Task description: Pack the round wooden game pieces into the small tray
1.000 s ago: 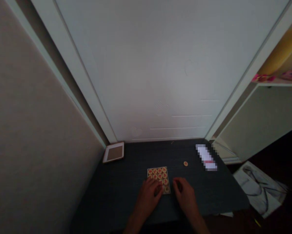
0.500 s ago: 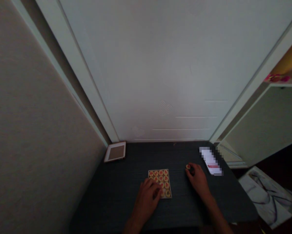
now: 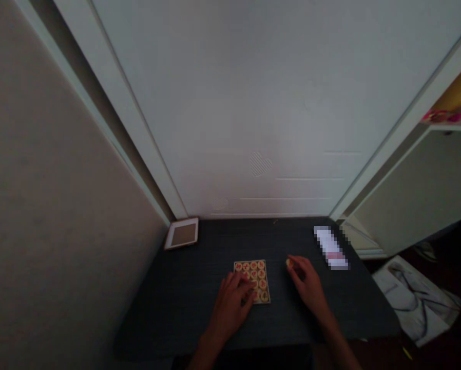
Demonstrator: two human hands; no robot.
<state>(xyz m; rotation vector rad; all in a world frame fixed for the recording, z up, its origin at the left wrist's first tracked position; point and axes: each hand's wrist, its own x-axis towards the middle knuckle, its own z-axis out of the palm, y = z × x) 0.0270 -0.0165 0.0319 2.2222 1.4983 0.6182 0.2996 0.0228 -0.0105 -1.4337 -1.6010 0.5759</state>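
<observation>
A shallow square box (image 3: 269, 302) with a pale rim lies on the dark table, holding rows of round wooden Chinese chess pieces (image 3: 262, 274), most marked in red. My left hand (image 3: 232, 300) rests over the box's left and lower part, fingers apart and touching the pieces; it covers several of them. To the right of the box, my right hand (image 3: 307, 282) pinches a single Chinese chess piece (image 3: 289, 263) between thumb and fingertips, a little above the table.
A white-and-brown box lid or tray (image 3: 184, 235) sits at the table's back left corner. Near the right edge lies a phone (image 3: 331, 249) with a lit, blurred screen. A white door panel (image 3: 230, 128) stands behind the table (image 3: 211, 246). A printed carton (image 3: 415, 303) is on the floor at right.
My right hand has moved left, closer to the box, with the piece in its fingers. My left hand stays over the box, its fingers slightly shifted. The whole view has tilted slightly.
</observation>
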